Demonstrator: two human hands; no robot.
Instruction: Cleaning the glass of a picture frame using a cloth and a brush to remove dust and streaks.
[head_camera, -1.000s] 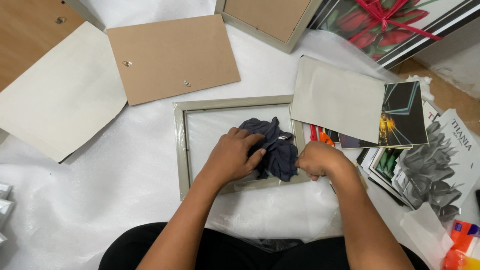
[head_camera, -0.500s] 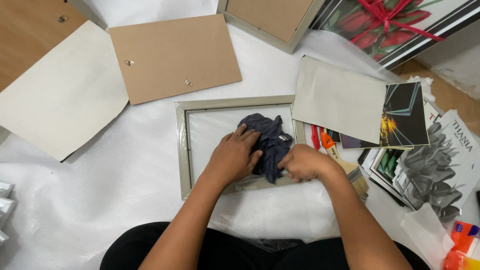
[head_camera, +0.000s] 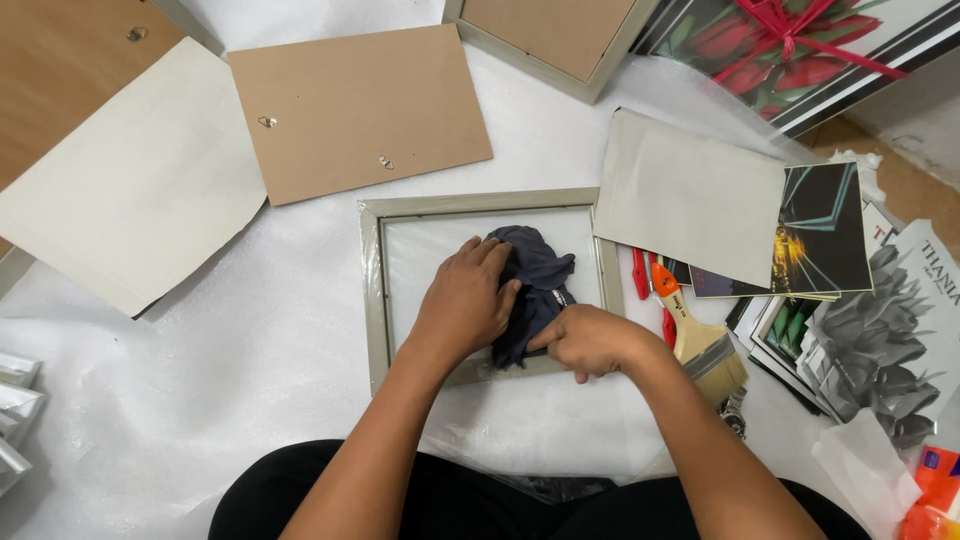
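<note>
A pale grey picture frame (head_camera: 374, 290) with glass lies face down on white foam sheet in front of me. A dark blue cloth (head_camera: 537, 268) is bunched on the glass inside the frame. My left hand (head_camera: 462, 305) lies flat on the glass with its fingers pressing the cloth's left side. My right hand (head_camera: 590, 341) is curled at the frame's lower right corner, its fingers pinching the lower edge of the cloth.
A brown backing board (head_camera: 355, 108) and a cream sheet (head_camera: 130, 190) lie at the upper left. Another frame (head_camera: 545, 40) sits at the top. To the right are a grey card (head_camera: 690, 195), a paintbrush (head_camera: 695, 335), red-handled tool (head_camera: 640, 272) and stacked prints (head_camera: 860, 310).
Both hands have shifted slightly left and down over the glass with the cloth; the right hand has slid from the frame's right edge toward the lower right corner.
</note>
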